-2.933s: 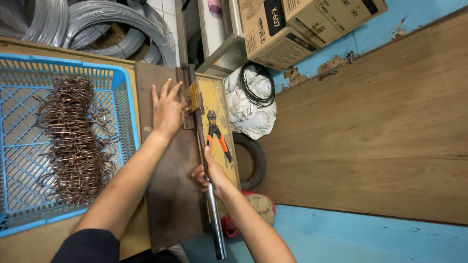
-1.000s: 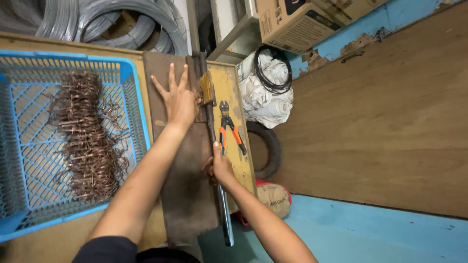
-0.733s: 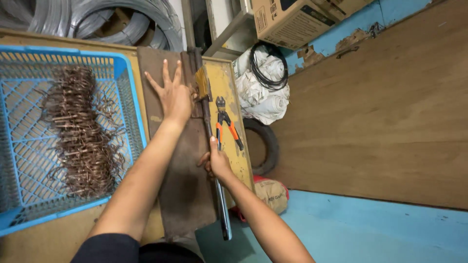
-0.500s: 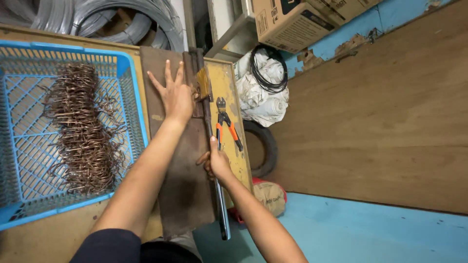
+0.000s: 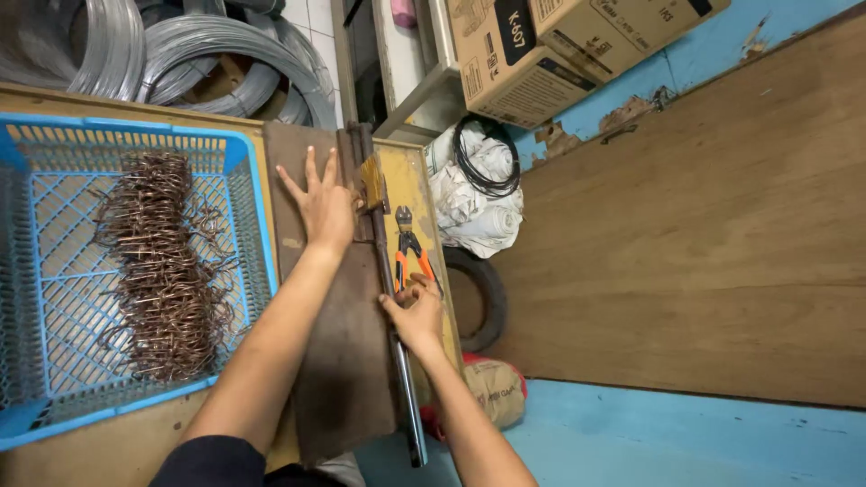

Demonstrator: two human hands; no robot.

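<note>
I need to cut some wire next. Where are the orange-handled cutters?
In the head view, the orange-handled cutters lie on the yellow board, just above the right hand and right of the metal bar.

Cutters (image 5: 408,255) just beyond right hand (image 5: 417,313); crate wall (image 5: 255,225) probably blocks leftward.

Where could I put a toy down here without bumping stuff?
The near end of the brown plate, below the left hand, is bare. So is the yellow board above the cutters. The blue basket is crowded with bent wire.
</note>
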